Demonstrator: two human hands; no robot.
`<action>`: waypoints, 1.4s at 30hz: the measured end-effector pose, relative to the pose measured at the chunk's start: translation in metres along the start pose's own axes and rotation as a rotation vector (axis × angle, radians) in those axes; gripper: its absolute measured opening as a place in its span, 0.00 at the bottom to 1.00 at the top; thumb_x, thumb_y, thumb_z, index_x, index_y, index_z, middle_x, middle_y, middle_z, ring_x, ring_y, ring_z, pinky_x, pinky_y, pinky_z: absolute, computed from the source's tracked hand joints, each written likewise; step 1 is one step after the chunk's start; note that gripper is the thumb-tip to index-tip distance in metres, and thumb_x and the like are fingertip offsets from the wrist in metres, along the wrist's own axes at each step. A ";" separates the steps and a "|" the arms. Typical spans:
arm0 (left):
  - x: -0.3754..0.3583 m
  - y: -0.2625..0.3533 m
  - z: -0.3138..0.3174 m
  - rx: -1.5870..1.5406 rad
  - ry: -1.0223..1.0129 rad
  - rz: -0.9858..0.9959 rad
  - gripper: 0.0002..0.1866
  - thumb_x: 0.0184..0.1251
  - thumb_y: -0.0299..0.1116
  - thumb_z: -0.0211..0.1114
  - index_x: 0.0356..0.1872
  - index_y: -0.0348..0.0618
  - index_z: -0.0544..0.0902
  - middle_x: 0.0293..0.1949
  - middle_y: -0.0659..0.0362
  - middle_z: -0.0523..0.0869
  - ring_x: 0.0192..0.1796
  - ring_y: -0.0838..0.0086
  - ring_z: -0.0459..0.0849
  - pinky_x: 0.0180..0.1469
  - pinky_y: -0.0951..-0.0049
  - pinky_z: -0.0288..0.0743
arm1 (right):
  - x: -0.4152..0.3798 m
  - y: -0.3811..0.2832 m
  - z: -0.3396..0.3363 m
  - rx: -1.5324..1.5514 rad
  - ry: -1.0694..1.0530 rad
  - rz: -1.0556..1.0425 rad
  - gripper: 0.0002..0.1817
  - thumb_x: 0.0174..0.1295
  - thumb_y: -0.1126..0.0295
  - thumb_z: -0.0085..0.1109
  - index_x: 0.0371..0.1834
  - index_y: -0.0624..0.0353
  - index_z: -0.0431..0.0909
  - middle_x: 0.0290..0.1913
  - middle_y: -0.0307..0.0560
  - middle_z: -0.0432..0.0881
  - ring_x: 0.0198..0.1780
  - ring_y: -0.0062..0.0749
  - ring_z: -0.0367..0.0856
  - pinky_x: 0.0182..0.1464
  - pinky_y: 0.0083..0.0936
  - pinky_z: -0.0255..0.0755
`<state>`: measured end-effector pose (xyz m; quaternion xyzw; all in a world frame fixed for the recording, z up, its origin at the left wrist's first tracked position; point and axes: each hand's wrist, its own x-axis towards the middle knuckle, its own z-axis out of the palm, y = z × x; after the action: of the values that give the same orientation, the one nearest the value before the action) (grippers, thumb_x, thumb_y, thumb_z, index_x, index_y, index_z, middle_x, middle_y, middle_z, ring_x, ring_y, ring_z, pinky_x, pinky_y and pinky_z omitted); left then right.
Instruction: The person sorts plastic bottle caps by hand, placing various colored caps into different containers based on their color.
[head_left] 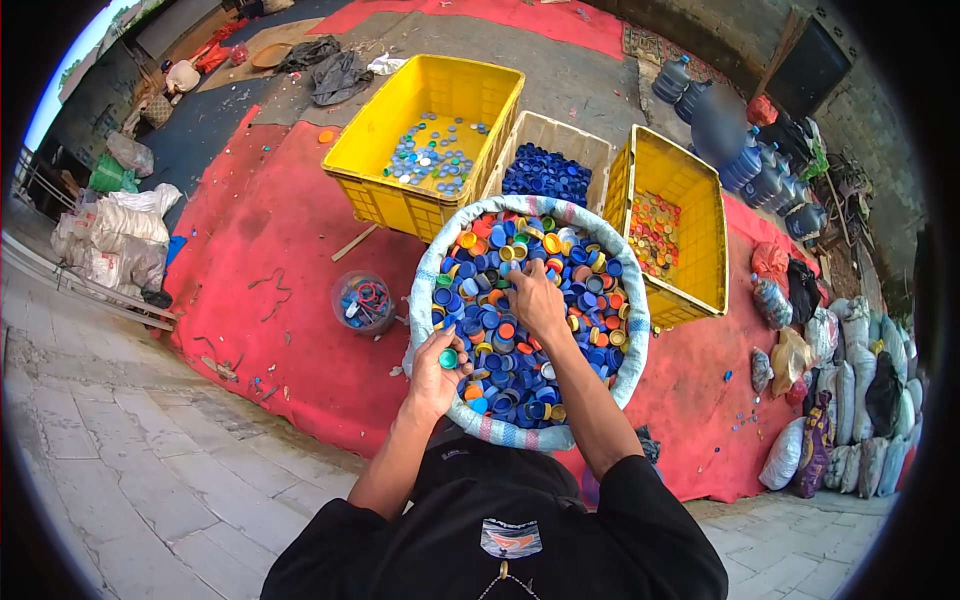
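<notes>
A round basket with a cloth-wrapped rim (636, 300) is full of mixed bottle caps (510, 345), mostly blue with orange, yellow and white ones. Over the basket's left rim, my left hand (436, 372) has its fingers curled around a green cap (448, 358). My right hand (536, 300) reaches into the upper middle of the pile, its fingers pinched at a light-coloured cap. Beyond the basket, a yellow crate (370, 190) holds pale and clear caps, a white crate (598, 150) holds dark blue caps, and another yellow crate (700, 210) at the right holds red and orange caps.
A small clear bucket (363, 302) stands left of the basket on the red sheet (270, 290). Filled sacks (850, 400) line the right side. Large water bottles (745, 165) stand at the back right, and white sacks (125, 235) lie at the left.
</notes>
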<state>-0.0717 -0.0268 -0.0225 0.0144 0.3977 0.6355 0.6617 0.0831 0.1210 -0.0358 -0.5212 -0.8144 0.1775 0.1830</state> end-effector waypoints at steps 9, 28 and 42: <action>-0.006 0.023 -0.018 0.130 0.103 0.140 0.07 0.70 0.35 0.64 0.33 0.49 0.76 0.29 0.65 0.78 0.28 0.82 0.76 0.30 0.78 0.70 | 0.016 0.006 0.021 -0.091 0.020 -0.098 0.07 0.56 0.70 0.58 0.36 0.57 0.83 0.43 0.58 0.72 0.36 0.53 0.83 0.33 0.46 0.77; 0.095 0.079 0.023 1.967 0.076 0.700 0.10 0.59 0.34 0.69 0.40 0.44 0.87 0.39 0.46 0.84 0.42 0.49 0.85 0.45 0.53 0.78 | -0.076 0.007 -0.031 1.965 -0.140 0.630 0.06 0.67 0.65 0.55 0.40 0.54 0.72 0.39 0.45 0.82 0.22 0.21 0.67 0.26 0.20 0.59; 0.109 0.058 0.031 2.086 0.120 0.652 0.08 0.56 0.29 0.65 0.33 0.35 0.85 0.41 0.36 0.82 0.40 0.43 0.85 0.43 0.48 0.80 | -0.112 0.010 -0.043 2.018 -0.026 0.783 0.18 0.67 0.62 0.48 0.56 0.59 0.75 0.41 0.44 0.80 0.31 0.24 0.71 0.36 0.24 0.67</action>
<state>-0.1166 0.0924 -0.0264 0.6414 0.7489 0.1305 0.1038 0.1554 0.0270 -0.0159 -0.3522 -0.0713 0.8178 0.4495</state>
